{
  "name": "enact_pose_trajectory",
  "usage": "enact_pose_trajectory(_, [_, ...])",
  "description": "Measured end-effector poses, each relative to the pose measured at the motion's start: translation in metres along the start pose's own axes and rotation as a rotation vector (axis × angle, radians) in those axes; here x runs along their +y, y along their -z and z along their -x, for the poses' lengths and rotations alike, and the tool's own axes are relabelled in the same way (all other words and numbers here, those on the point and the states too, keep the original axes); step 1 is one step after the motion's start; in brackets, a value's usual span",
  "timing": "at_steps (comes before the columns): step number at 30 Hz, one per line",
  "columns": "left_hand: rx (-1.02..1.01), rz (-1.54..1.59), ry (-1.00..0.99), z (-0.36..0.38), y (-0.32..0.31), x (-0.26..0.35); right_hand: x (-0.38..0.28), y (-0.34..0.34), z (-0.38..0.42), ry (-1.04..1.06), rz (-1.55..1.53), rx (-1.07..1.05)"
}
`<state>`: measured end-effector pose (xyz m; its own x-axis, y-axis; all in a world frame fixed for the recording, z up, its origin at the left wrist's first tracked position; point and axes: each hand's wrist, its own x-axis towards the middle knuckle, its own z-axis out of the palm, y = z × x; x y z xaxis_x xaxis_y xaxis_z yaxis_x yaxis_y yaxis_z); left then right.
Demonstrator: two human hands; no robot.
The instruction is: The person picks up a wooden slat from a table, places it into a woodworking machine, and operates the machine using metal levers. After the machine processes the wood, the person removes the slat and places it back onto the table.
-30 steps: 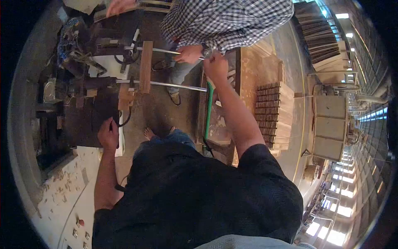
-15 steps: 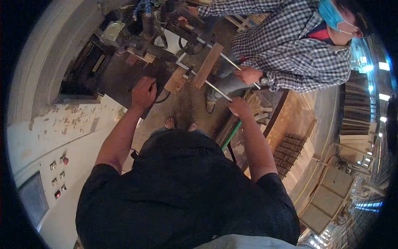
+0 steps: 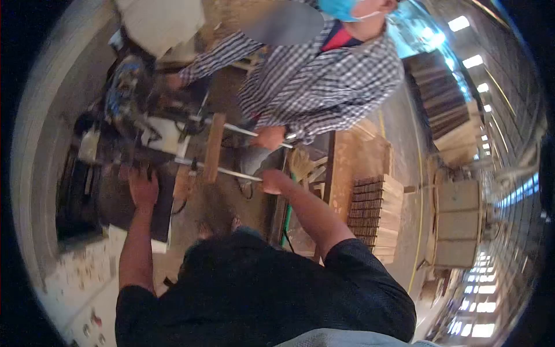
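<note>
My right hand (image 3: 276,181) is closed around the end of the nearer metal rod (image 3: 237,173). A wooden bar (image 3: 214,147) lies crosswise over this rod and a second, parallel rod (image 3: 234,128). My left hand (image 3: 143,188) rests on the dark machine table (image 3: 118,199), fingers stretched forward beside the machine head (image 3: 124,95). Motion blurs those fingertips, and I see nothing held there. Between my hands, a lighter wooden piece (image 3: 183,184) sits at the table's edge.
Across the rods stands a co-worker in a checked shirt (image 3: 347,87), one hand (image 3: 270,137) at the far rod and the other by the machine. Stacked wooden strips (image 3: 376,217) lie on the right. A cream control cabinet (image 3: 75,277) is at lower left.
My left hand has moved forward over the machine table, its fingers changing from curled to stretched. My right hand stays on the rod end. The whole view has swung to the right.
</note>
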<state>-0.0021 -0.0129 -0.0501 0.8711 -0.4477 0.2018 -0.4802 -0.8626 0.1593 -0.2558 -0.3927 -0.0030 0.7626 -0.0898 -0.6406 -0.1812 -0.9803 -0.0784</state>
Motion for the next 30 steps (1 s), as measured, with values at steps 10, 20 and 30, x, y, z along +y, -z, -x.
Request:
enact_pose_trajectory(10, [0.129,0.09,-0.055,-0.001,0.02,0.003,-0.009,0.0,0.013,-0.065,-0.148,0.218])
enact_pose_trajectory(20, [0.014,0.06,0.002,-0.001,0.027,0.012,-0.006,-0.003,0.015,-0.089,-0.117,0.286])
enact_pose_trajectory(30, [-0.009,-0.046,-0.012,-0.002,0.03,0.011,-0.011,0.002,0.016,-0.12,-0.155,0.194])
